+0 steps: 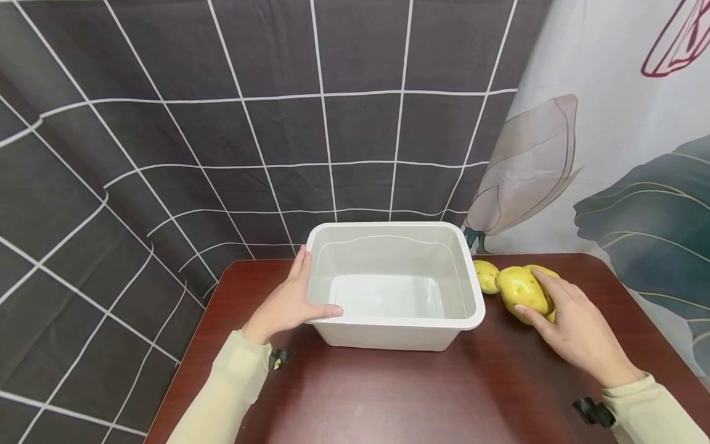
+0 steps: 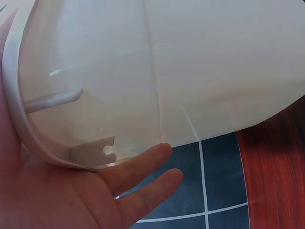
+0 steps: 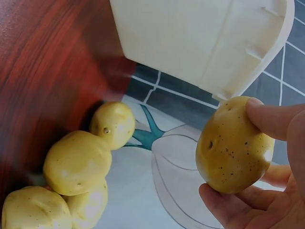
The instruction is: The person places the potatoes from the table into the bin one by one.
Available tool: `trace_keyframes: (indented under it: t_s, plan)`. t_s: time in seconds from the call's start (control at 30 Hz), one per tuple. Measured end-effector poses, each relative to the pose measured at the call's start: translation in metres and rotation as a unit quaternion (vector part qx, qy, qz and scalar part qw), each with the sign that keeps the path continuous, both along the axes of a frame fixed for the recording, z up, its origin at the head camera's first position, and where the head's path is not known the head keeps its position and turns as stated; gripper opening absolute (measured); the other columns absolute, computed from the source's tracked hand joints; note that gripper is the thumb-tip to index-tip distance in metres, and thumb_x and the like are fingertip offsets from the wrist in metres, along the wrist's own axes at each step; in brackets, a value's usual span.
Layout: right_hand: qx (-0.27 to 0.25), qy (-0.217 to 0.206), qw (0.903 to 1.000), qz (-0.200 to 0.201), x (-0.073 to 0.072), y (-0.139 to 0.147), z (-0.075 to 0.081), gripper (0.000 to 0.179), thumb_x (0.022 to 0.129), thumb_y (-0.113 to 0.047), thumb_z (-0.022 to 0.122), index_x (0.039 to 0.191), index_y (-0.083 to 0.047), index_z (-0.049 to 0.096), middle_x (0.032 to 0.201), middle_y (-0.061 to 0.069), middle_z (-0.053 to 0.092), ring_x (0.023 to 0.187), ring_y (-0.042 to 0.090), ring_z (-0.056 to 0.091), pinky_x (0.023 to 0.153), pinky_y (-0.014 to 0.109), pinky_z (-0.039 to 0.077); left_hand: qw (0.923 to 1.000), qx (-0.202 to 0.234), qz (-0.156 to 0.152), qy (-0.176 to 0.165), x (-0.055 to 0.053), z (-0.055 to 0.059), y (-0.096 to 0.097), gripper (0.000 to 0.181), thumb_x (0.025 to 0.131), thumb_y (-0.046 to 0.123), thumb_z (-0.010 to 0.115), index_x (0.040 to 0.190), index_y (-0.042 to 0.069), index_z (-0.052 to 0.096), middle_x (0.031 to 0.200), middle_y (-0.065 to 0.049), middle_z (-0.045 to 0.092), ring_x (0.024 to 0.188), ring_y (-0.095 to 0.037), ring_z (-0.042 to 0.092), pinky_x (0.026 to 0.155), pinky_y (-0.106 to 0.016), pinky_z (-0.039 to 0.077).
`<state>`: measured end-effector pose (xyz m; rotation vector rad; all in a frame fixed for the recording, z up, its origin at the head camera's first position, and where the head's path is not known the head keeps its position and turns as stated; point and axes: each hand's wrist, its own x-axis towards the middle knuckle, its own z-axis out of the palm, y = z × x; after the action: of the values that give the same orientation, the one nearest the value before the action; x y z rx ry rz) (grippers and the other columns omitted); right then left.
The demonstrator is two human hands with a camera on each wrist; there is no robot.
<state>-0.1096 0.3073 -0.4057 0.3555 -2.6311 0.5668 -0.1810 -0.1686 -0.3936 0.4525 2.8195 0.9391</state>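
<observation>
Dark gridded curtain (image 1: 277,126) behind, and below it the reddish-brown surface (image 1: 377,394). Centre stage, the pale tub (image 1: 388,337), upright, open top facing up. The left hand (image 1: 285,301) is at its near-left corner: fingers extended along the side, thumb over the front edge, bracing rather than clenched. Over at the other side, the right hand (image 1: 579,327) is grasping a potato (image 3: 234,144) between thumb and fingers! It's to the right of the tub, and the right wrist view has it apart from the other potatoes (image 3: 77,163), bunched together. The step in hand looks like lifting this potato; the next move seems to call for a secure pinch and height enough to clear its neighbours.
</observation>
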Motion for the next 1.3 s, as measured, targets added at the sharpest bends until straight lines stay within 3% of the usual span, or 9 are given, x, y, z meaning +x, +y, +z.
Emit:
trace_keyframes:
  t_s: [0.63, 1.3]
  plan:
    - [-0.01, 0.0, 0.9998, 0.018, -0.006, -0.012, 0.017, 0.072, 0.085, -0.022, 0.082, 0.142, 0.007, 0.048, 0.128, 0.029, 0.057, 0.112, 0.047, 0.051, 0.088, 0.06, 0.038, 1.0, -0.002, 0.0, 0.003, 0.0, 0.0, 0.0, 0.137, 0.069, 0.072, 0.078, 0.161, 0.007, 0.0, 0.168, 0.001, -0.011, 0.135, -0.036, 0.048, 0.104, -0.048, 0.045]
    - [-0.012, 0.007, 0.9993, 0.035, -0.006, -0.023, 0.032, 0.072, 0.082, -0.02, 0.083, 0.14, 0.007, 0.051, 0.128, 0.026, 0.059, 0.113, 0.045, 0.052, 0.091, 0.056, 0.039, 1.0, -0.004, -0.002, 0.001, 0.001, 0.0, 0.0, 0.136, 0.071, 0.071, 0.078, 0.161, 0.006, 0.0, 0.168, -0.001, -0.01, 0.136, -0.036, 0.046, 0.104, -0.049, 0.045]
